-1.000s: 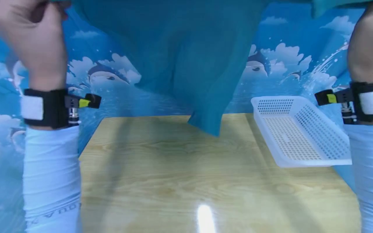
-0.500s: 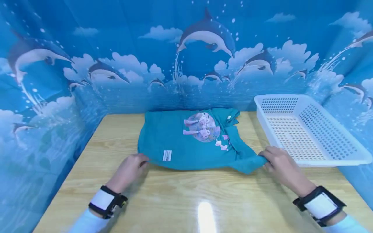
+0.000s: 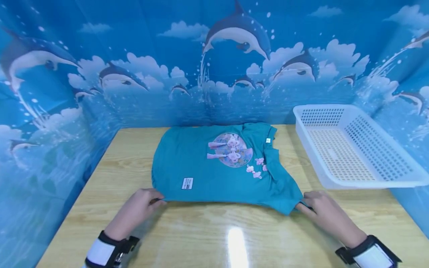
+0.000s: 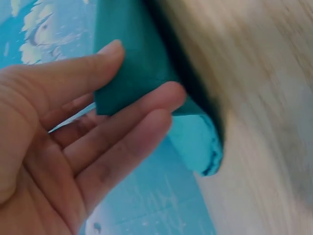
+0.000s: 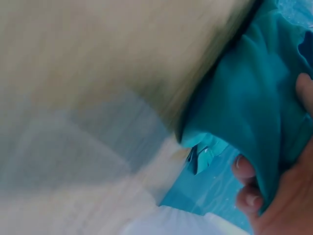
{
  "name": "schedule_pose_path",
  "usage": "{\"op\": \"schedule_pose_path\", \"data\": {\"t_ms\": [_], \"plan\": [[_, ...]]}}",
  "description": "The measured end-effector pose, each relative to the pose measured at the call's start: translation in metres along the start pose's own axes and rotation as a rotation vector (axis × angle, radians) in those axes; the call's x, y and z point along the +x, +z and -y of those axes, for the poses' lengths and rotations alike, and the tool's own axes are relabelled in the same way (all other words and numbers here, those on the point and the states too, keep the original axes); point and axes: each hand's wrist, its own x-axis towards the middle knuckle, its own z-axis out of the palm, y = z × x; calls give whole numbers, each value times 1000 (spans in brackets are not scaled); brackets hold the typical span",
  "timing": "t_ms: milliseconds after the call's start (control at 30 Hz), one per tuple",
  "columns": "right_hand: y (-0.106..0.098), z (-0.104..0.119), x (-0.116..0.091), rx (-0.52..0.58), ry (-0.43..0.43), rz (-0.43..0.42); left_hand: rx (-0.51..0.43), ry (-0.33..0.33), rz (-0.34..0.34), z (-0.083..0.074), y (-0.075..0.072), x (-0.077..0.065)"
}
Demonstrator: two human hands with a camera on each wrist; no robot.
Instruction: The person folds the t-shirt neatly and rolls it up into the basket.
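A teal short-sleeved shirt (image 3: 197, 163) lies spread on the wooden table, its hem to the left and its collar to the right. On its front are a round pink-and-lilac patch (image 3: 248, 153) with tassels, several small pink flower shapes and a white label (image 3: 187, 183). At the near hem corner, my left hand (image 3: 139, 206) pinches the cloth; the left wrist view shows the thumb (image 4: 110, 58) over the fabric and fingers beneath. My right hand (image 3: 326, 216) grips the end of the near sleeve, whose fabric (image 5: 244, 98) drapes between thumb and fingers in the right wrist view.
A white perforated plastic basket (image 3: 378, 184) stands at the right of the table, just beyond my right hand. Behind the wooden table (image 3: 187, 230) hangs a blue curtain (image 3: 151, 100) printed with dolphins and clouds, which also covers the sides.
The shirt came down from being held up in the air to lying on the table. Since then, both hands have drawn its near edge slightly toward me, smoothing it flatter.
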Motion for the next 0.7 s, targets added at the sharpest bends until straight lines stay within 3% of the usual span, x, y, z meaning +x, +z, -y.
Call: {"op": "schedule_pose_path", "data": {"t_ms": [133, 300, 500, 700], "plan": [[1, 11, -10, 30, 7, 42, 6, -57, 59, -7, -1, -12], [0, 21, -20, 76, 70, 137, -12, -7, 124, -6, 12, -28], [-1, 28, -25, 84, 80, 176, -24, -11, 107, -3, 20, -36], [-9, 41, -28, 125, 146, 279, -46, -6, 116, 0, 23, -42]]}}
